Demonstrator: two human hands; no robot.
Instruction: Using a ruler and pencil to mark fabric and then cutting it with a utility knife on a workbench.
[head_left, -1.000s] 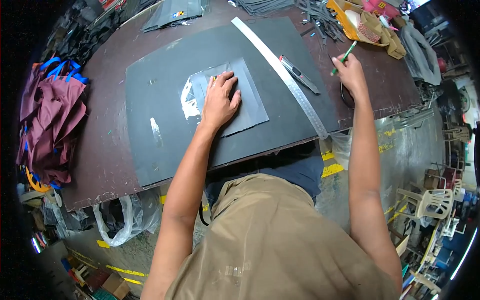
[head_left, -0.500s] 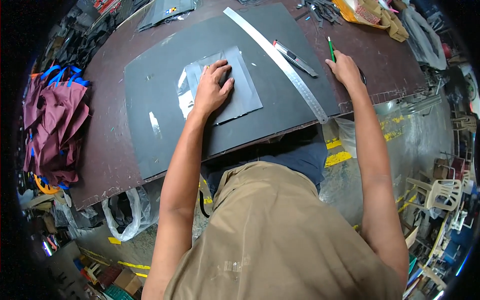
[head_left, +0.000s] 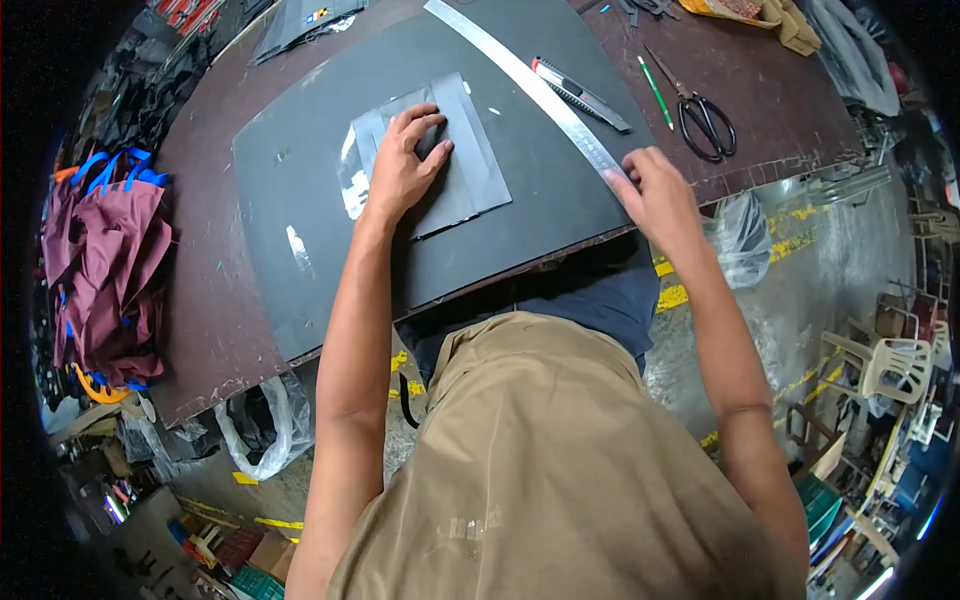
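A worker's left hand [head_left: 405, 165] presses flat, fingers spread, on a small grey sheet [head_left: 455, 150] lying on a large dark mat [head_left: 300, 180] at about 11 o'clock from the torso, while the right hand [head_left: 655, 195] rests on the near end of a long steel ruler [head_left: 520, 80] at 1 o'clock; whether its fingers pinch the ruler or merely lie on it cannot be made out. The worker's own body hides the mat's near edge, and part of the grey sheet lies under the left palm. The mat covers much of a worn brown table [head_left: 210, 320], its near edge overhanging the table's rim. Beyond the ruler, at 1 o'clock, lie a utility knife [head_left: 580, 95], a green pencil [head_left: 655, 90] and black scissors [head_left: 705, 115], all apart from one another. Maroon bags with blue handles [head_left: 105, 260] are heaped at 9 o'clock. Bare mat lies open to the left of the sheet. Concrete floor with yellow markings [head_left: 780, 300] shows at 3 o'clock, with a pale plastic chair [head_left: 885, 365] near the frame's edge
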